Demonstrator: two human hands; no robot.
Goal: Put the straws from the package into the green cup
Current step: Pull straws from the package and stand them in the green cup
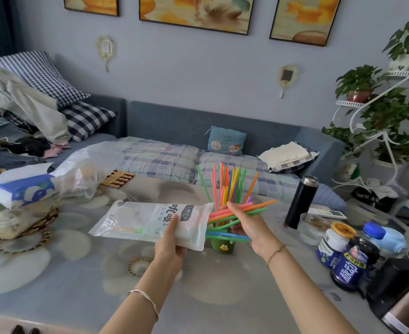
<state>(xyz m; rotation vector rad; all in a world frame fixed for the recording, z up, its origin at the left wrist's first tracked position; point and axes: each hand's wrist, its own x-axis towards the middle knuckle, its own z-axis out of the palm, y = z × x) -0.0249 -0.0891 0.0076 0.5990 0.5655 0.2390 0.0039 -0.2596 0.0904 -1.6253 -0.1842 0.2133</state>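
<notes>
- The left hand (172, 244) holds the package (145, 220) level above the table (66, 273), thumb on top and fingers curled under its open end.
- The right hand (249, 227) grips a bundle of straws (251, 208) sticking sideways from that opening, fingers wrapped round them.
- The cup (222, 248) stands on the table between the hands, partly hidden, holding many upright straws (225, 184).

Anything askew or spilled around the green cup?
Nothing spilled. The coloured plastic straws standing in the green cup splay loosely, one orange straw leaning far right. The bundle gripped by the right hand fans out, partly inside the white plastic package.
</notes>
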